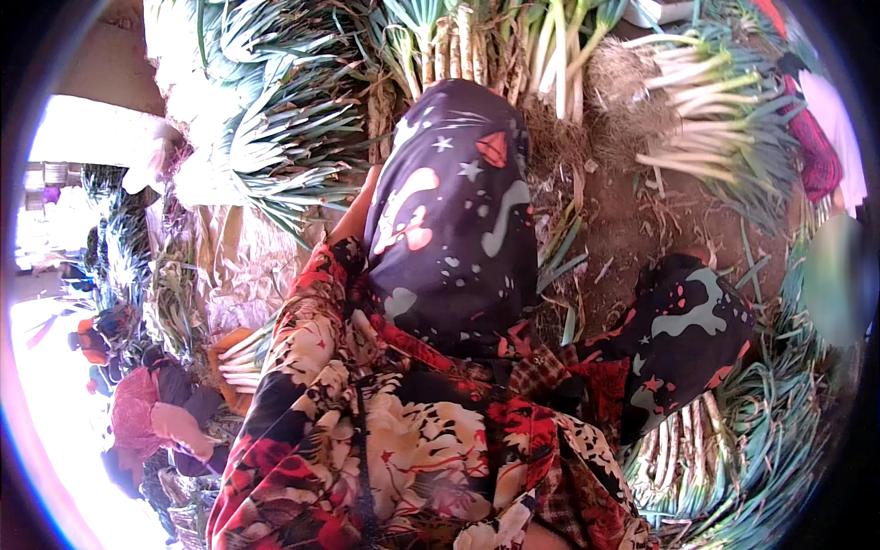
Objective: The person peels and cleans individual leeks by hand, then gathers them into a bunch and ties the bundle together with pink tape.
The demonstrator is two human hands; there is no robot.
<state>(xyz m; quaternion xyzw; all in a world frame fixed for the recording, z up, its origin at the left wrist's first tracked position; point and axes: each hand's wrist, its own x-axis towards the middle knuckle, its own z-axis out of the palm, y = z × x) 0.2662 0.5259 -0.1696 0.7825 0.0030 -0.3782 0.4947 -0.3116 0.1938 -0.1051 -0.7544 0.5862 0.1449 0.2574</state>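
My left forearm [353, 215] reaches forward past the left side of my raised knee [454, 202], which is covered in dark patterned cloth. The knee hides the fingers of my left hand, so its grip does not show. Nearest to that arm lies a large pile of leeks [293, 137] with long green leaves. Just beyond the knee, more leeks [454, 46] stand bunched with pale, soil-stained stalks. My right hand is out of sight; only a bit of bare skin shows at the lower edge, among the folds of my red and black flowered garment [422, 440].
Leeks with dry roots [701, 115] lie at the far right on brown soil [614, 229]. Another bundle of leeks [683, 458] is beside my folded right leg [687, 321]. A person in a pink head covering [137, 412] is at the left, near an orange wrap of leeks [243, 367].
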